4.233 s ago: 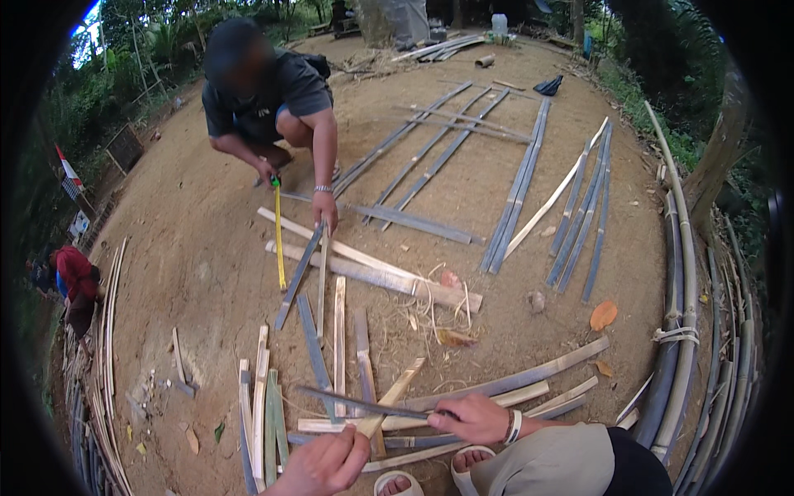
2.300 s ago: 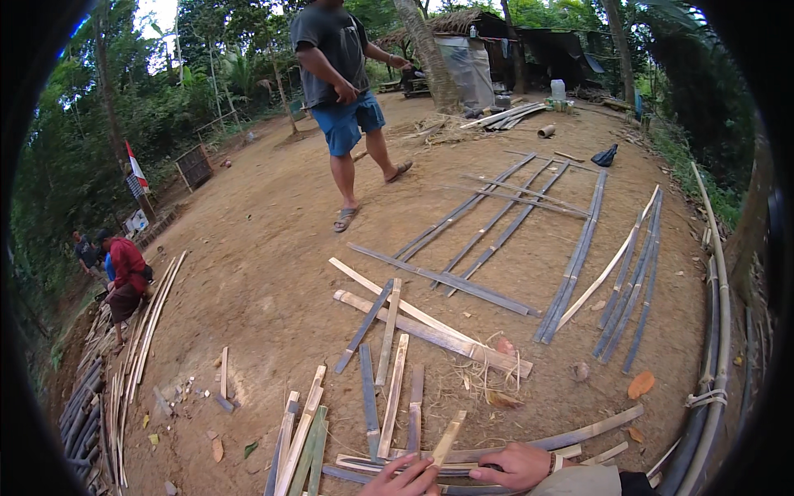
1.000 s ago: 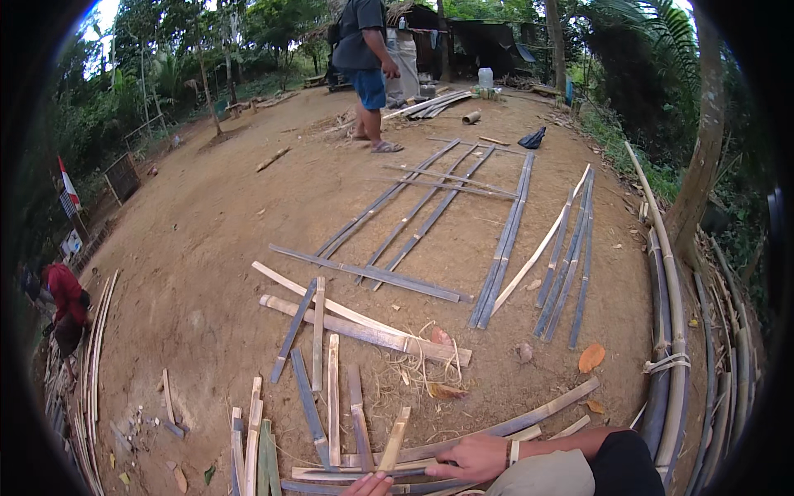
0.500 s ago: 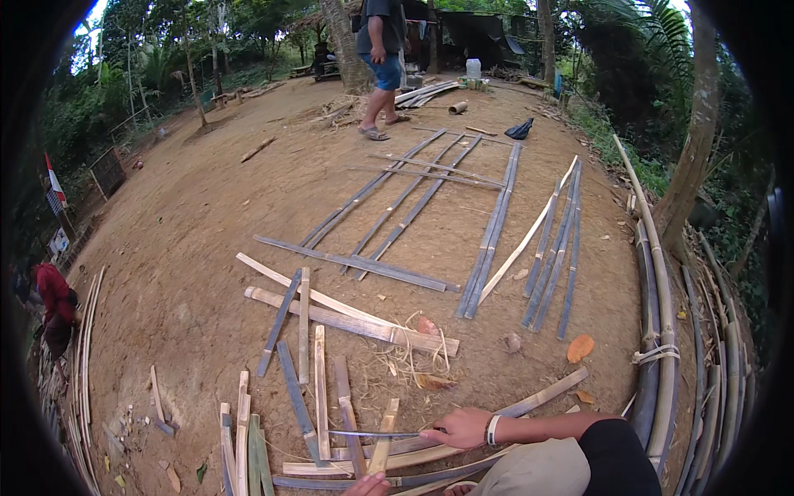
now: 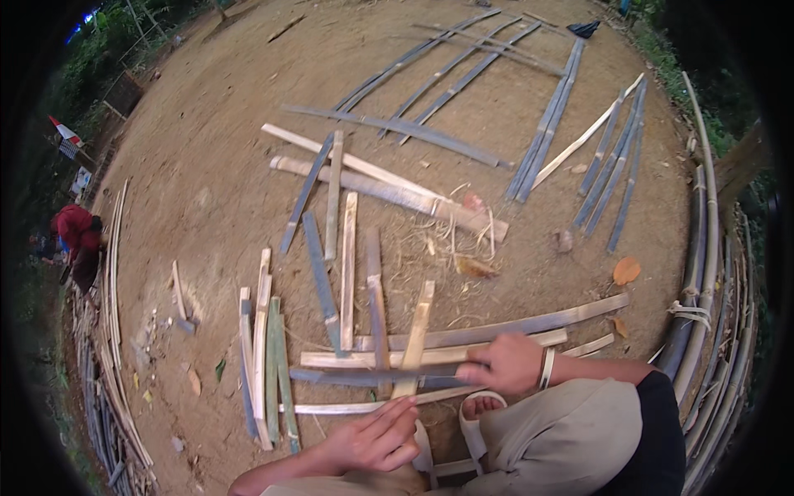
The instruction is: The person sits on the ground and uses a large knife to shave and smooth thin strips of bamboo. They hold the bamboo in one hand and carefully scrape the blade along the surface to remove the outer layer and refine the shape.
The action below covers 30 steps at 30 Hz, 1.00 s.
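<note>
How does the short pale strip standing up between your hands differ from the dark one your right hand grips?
The pale strip is short, tan and runs away from the person; the dark strip is longer, grey-blue and lies crosswise. The right hand grips the dark one; the left hand rests near both. Both are flat split bamboo.

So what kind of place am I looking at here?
Probably an open-air yard for working bamboo. The ground is bare packed dirt, split bamboo slats lie spread across it, and long bundled poles are stacked along the edge. The right hand rests on the slats.
</note>
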Each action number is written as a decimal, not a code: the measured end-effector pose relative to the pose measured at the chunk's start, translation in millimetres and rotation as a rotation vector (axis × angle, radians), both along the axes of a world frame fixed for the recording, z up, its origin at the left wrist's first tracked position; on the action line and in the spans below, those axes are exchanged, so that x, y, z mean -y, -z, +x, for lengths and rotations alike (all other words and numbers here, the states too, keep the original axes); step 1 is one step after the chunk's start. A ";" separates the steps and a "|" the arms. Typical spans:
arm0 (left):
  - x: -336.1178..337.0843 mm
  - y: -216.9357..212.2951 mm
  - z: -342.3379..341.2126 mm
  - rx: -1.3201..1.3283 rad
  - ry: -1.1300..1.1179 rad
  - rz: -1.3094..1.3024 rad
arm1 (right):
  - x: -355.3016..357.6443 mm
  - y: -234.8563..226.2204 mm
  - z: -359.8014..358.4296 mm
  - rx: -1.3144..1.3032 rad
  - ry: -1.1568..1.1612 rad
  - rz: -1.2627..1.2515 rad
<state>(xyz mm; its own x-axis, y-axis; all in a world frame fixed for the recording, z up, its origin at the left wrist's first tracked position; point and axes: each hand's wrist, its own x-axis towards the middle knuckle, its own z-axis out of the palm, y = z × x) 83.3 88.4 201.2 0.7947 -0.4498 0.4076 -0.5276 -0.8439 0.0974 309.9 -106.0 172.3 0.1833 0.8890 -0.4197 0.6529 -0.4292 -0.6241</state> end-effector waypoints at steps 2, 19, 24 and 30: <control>3.3 -6.1 -0.4 -0.014 0.021 0.035 | -2.2 28.6 17.3 0.051 0.104 -0.051; 11.4 -3.0 12.5 0.019 -0.001 0.162 | 3.4 34.1 0.5 0.112 0.053 0.126; 10.6 4.9 18.1 0.030 -0.080 0.061 | -9.3 17.3 16.1 0.133 0.042 0.047; 13.2 -6.5 24.9 0.024 -0.080 0.040 | -14.4 53.7 42.4 0.170 0.119 0.013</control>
